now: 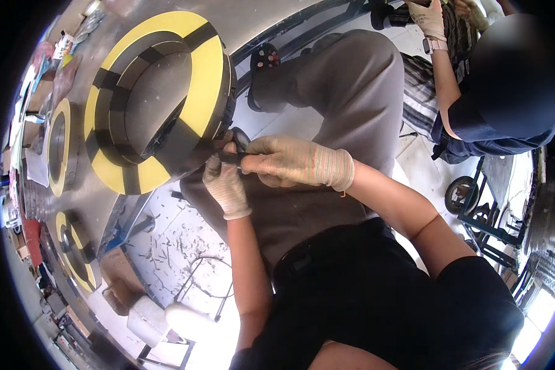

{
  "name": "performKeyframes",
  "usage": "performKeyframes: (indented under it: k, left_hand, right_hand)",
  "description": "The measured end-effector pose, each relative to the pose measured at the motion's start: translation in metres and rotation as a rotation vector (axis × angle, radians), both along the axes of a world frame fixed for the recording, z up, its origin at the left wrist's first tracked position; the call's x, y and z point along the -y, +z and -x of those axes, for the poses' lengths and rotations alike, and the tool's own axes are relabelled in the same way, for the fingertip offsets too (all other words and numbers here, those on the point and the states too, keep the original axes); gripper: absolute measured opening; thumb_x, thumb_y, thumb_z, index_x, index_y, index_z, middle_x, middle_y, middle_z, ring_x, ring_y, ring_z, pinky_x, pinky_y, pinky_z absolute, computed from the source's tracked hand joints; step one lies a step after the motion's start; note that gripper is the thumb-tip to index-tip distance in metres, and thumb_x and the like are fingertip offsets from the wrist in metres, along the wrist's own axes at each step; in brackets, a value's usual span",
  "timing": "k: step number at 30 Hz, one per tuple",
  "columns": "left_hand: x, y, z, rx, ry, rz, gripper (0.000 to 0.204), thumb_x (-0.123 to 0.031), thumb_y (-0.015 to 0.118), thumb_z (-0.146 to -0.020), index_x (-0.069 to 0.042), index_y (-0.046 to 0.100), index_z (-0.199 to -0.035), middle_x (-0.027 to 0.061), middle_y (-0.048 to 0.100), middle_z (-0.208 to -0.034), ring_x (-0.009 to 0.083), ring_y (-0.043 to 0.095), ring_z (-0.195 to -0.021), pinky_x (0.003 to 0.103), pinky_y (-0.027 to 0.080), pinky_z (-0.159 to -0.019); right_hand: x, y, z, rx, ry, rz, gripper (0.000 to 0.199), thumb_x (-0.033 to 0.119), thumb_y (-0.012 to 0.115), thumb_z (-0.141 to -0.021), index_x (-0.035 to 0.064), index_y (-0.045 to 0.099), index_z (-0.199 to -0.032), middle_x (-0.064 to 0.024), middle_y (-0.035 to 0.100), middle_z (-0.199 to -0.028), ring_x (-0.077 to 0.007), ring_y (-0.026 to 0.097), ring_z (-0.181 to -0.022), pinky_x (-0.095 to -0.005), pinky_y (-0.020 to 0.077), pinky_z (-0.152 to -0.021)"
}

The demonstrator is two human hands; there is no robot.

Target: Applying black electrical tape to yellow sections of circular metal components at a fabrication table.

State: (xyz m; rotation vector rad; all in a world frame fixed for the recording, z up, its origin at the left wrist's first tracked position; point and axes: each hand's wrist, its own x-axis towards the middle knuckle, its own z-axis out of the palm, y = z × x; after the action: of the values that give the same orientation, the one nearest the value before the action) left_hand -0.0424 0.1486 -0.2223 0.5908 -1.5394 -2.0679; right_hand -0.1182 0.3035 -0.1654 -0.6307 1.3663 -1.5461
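Observation:
A large yellow ring (211, 86) with black bands across it leans at the table's edge, its lower right side close to my hands. My left hand (226, 185), in a pale knitted glove with bare fingertips, pinches a short black strip (230, 158) below the ring's rim. From the right, my gloved right hand (299, 161) closes its fingers on the strip's other end. Just above the hands shows a small dark round thing (240, 139), partly hidden by my fingers; its kind is unclear.
Two smaller yellow and black rings (58, 148) stand at the left of the metal table (105, 213). Scraps litter the white floor (166, 240). A cardboard box (120, 271) sits at lower left. Beside me at upper right, a co-worker (505, 86) wears gloves.

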Motion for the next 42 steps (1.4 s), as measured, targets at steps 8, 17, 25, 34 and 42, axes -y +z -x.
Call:
performKeyframes:
  k: [8,17,25,34,42]
  left_hand:
    - [-0.015,-0.029,-0.009,0.473,0.039,0.171,0.032,-0.011,0.071,-0.095,0.01,0.068,-0.119,0.012,0.071,-0.115,0.0159,0.065,-0.101,0.028,0.051,-0.091]
    - [-0.027,0.092,-0.02,0.271,-0.053,0.35,0.028,-0.01,0.067,-0.097,0.004,0.071,-0.12,0.0098,0.071,-0.112,0.0151,0.063,-0.101,0.027,0.049,-0.091]
    - [-0.013,0.022,0.0,0.238,0.198,0.857,0.016,0.001,0.067,-0.094,0.007,0.073,-0.108,0.0097,0.069,-0.099,0.0183,0.061,-0.092,0.031,0.051,-0.083]
    - [0.051,-0.039,-0.01,0.272,0.323,1.076,0.019,-0.004,0.066,-0.097,0.009,0.067,-0.111,0.011,0.072,-0.107,0.0191,0.066,-0.097,0.031,0.053,-0.086]
    - [0.005,0.002,-0.053,0.428,0.006,0.523,0.034,-0.014,0.061,-0.101,0.004,0.061,-0.129,0.015,0.069,-0.125,0.0206,0.063,-0.114,0.033,0.048,-0.099]
  right_hand:
    - [0.035,-0.029,0.004,-0.673,-0.467,-0.145,0.033,0.031,0.058,-0.102,-0.002,0.059,-0.103,-0.0019,0.049,-0.07,-0.0104,0.047,-0.059,-0.0243,0.0384,-0.053]
    - [-0.031,0.051,0.132,-0.672,-0.695,-0.144,0.031,0.029,0.057,-0.101,0.0005,0.062,-0.112,0.0008,0.067,-0.083,-0.0078,0.06,-0.069,-0.0234,0.0484,-0.062]
    - [-0.012,0.068,0.288,-0.333,-0.588,-0.29,0.025,0.018,0.051,-0.102,-0.0005,0.067,-0.102,-0.0176,0.072,-0.1,-0.0262,0.072,-0.084,-0.0344,0.0576,-0.074]
    - [-0.039,0.054,0.033,-0.613,-0.445,0.109,0.04,0.031,0.059,-0.102,0.0014,0.059,-0.129,-0.0143,0.066,-0.12,-0.0198,0.061,-0.114,-0.0342,0.0509,-0.094]
    - [0.019,0.002,-0.026,-0.475,-0.432,0.079,0.027,0.019,0.053,-0.102,0.0016,0.06,-0.121,-0.0203,0.052,-0.135,-0.0348,0.057,-0.118,-0.0401,0.0457,-0.102]
